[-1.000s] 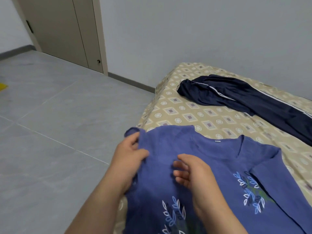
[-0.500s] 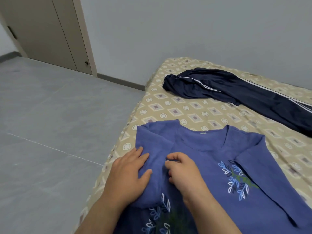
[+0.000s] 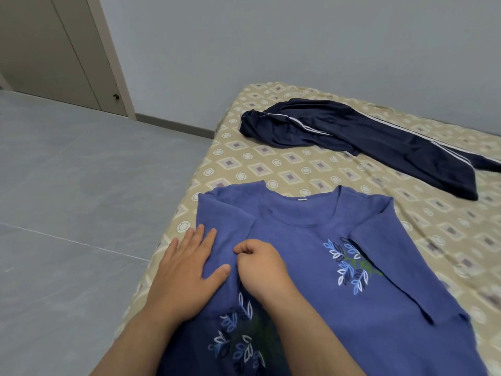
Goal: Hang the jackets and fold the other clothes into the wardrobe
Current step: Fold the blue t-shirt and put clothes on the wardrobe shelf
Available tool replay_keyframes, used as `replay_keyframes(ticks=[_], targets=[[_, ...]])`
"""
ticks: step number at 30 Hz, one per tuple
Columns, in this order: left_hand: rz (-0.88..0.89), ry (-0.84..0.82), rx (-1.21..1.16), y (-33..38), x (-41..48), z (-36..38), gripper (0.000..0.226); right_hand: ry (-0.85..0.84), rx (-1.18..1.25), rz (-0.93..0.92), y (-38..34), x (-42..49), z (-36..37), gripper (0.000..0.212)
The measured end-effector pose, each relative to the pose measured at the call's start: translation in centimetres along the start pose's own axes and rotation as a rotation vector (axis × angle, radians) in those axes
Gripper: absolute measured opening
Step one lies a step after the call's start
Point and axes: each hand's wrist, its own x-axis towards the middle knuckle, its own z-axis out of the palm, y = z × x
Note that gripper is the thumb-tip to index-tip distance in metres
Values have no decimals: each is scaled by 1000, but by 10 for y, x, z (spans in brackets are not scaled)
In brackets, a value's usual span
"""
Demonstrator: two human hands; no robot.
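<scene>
The left hand was laid flat, fingers straight, on the folded sleeve of the shirt. Just right of it, the right hand was curled, the fold pinched. A navy garment was spread well beyond both hands on the bed.

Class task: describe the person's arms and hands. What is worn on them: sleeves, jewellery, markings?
The left forearm and right forearm are bare to the frame edge; no sleeves show. The left hand and right hand wear no gloves, rings, watch or bands, and no markings are visible.
</scene>
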Motion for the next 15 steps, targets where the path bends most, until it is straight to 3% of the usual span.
replay_keyframes(ticks=[3, 8, 11, 15], targets=[[-39, -69, -115, -3, -21, -4, 105, -32, 20, -40, 2, -10, -3, 33], [-87, -117, -31, -3, -74, -8, 126, -60, 81, -75, -1, -52, -26, 39], [-88, -109, -32, 1, -105, -11, 122, -72, 48, -164, 7, -92, -50, 48], [-139, -148, -58, 19, -141, -25, 115, 7, -111, -241, 38, -158, -93, 40]])
